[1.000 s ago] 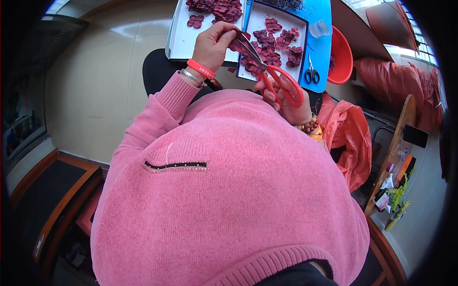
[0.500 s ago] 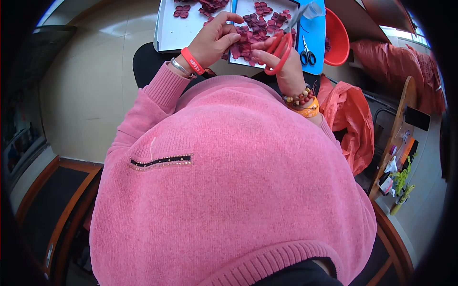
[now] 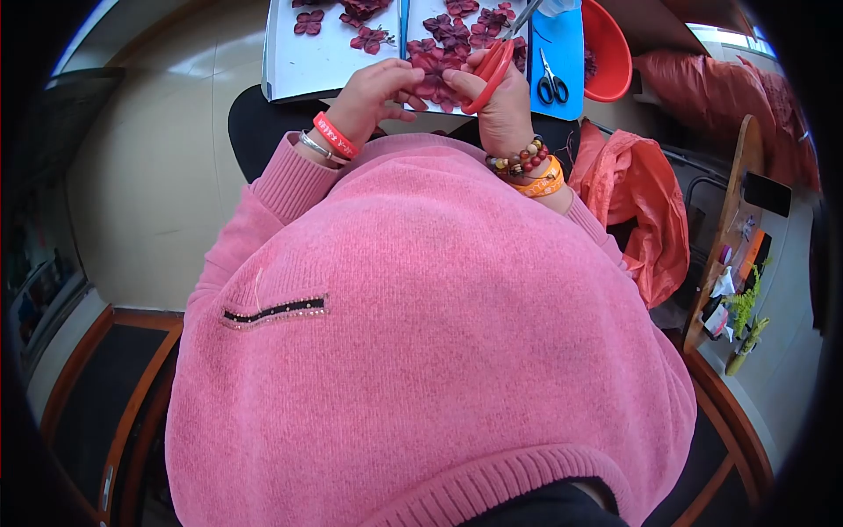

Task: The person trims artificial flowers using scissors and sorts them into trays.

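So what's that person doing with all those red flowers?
The person's right hand holds red-handled scissors, and its thumb is close to a dark red flower. The left hand is right beside that flower; I can't tell which hand has it. More flowers lie in two white trays. Black-handled scissors rest on the blue surface near a red bowl.
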Demonstrator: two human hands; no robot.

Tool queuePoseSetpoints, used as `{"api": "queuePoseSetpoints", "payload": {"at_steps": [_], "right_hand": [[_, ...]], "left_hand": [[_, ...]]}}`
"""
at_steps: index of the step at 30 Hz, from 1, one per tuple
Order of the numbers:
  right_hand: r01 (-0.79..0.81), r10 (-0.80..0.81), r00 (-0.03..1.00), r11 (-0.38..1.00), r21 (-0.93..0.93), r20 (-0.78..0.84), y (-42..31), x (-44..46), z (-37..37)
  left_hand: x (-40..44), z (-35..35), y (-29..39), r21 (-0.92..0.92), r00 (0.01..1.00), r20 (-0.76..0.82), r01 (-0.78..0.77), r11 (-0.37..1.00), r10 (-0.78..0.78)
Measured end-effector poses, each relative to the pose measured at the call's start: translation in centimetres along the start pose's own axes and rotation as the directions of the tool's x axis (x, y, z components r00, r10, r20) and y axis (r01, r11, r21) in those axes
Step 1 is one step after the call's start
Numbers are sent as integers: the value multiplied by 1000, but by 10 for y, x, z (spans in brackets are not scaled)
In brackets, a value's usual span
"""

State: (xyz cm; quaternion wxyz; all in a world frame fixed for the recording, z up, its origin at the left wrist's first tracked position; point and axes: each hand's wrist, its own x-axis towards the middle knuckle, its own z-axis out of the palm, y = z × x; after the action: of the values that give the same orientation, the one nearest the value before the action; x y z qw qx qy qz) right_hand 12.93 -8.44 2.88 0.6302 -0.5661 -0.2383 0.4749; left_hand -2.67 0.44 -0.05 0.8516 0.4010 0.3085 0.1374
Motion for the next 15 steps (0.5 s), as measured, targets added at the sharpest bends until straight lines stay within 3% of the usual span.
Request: {"api": "queuePoseSetpoints", "payload": {"at_steps": [2,6,12,13,14,15], "right_hand": [[-35,36,999,999,37,-5,3,2,0],[-80,80,997,996,29,6,10,5,-1],[-209,231,970,952,-224,78,20,20,-20],[-113,137,991,868,-484,14,47,33,-39],[56,-72,997,629,-775,13,73,45,-60],[35,-76,997,473,-880,-1,72,46,-66]], "left_hand": [[-4,11,-3,74,999,-31,15,997,-13],[-1,12,-8,20,985,-157,-63,998,65],[6,6,-13,180,932,-316,-122,976,175],[6,5,-13,200,920,-349,-115,973,180],[7,3,-13,193,917,-354,-119,974,182],[8,0,-15,183,917,-357,-121,976,181]]}}
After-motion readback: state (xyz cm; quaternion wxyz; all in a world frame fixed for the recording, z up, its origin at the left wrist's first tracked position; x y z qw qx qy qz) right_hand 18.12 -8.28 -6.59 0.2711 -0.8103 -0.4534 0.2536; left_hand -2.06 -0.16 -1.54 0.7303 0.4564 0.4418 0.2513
